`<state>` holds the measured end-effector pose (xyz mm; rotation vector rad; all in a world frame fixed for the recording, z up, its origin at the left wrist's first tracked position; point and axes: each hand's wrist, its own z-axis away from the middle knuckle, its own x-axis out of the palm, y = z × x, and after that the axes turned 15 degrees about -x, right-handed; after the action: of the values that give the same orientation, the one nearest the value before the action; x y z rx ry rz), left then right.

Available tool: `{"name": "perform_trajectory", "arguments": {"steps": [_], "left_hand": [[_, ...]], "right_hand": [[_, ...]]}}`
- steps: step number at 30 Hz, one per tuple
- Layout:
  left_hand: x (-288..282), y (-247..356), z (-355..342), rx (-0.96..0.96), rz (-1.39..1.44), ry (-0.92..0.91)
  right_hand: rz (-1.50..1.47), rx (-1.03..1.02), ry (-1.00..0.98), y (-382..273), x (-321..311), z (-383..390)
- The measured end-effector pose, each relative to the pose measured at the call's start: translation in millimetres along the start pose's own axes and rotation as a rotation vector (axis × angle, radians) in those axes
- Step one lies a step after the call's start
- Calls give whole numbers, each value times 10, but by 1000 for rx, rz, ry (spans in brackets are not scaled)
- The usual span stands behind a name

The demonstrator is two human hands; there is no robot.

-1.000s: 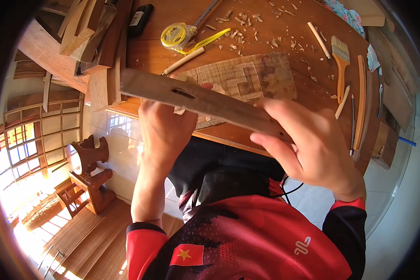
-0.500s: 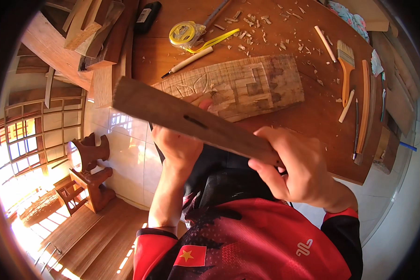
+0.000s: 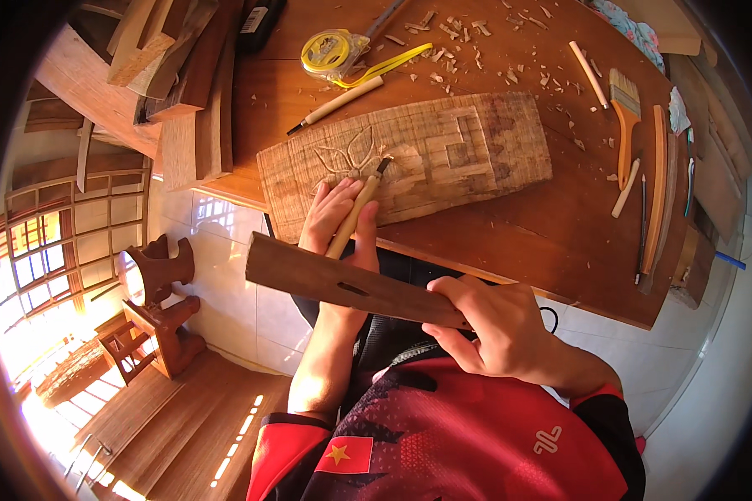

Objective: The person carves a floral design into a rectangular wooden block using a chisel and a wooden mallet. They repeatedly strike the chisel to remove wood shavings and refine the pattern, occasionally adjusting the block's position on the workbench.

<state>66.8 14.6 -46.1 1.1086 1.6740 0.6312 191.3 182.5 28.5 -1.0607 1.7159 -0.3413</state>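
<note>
A carved wooden board [image 3: 426,163] with a leaf outline and a square pattern lies at the near edge of the table. My left hand [image 3: 332,219] rests against its near side, fingers closed around a wood-handled carving chisel [image 3: 357,209]. The chisel's dark blade meets the wood just right of the leaf carving. In my right hand [image 3: 497,326] is one end of a flat wooden bar [image 3: 334,282] with a slot through it. The bar crosses over my left wrist, near the back end of the chisel, and hides part of that hand.
On the table [image 3: 526,234] lie a yellow tape measure [image 3: 326,54], another chisel [image 3: 338,102], a paintbrush [image 3: 623,125], several slim tools and scattered wood shavings. Stacked timber [image 3: 194,142] stands at the left. Beyond it, carved wooden furniture [image 3: 163,334] sits on the floor.
The wooden bar has come down and toward me, with my right hand lower. The chisel and the fingers of my left hand now show more fully on the board.
</note>
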Motion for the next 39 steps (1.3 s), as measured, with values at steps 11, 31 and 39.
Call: {"name": "perform_trajectory", "arguments": {"steps": [11,31,39], "left_hand": [[-157,92,-266,-338,203,-166],[-168,487,-565,-50,-213,-244],[-239,403,-631,308,-254,-298]], "right_hand": [[-104,11,29,86,1,52],[79,-120,37,70,-323,-367],[138,-93,39,46,-271,-322]]}}
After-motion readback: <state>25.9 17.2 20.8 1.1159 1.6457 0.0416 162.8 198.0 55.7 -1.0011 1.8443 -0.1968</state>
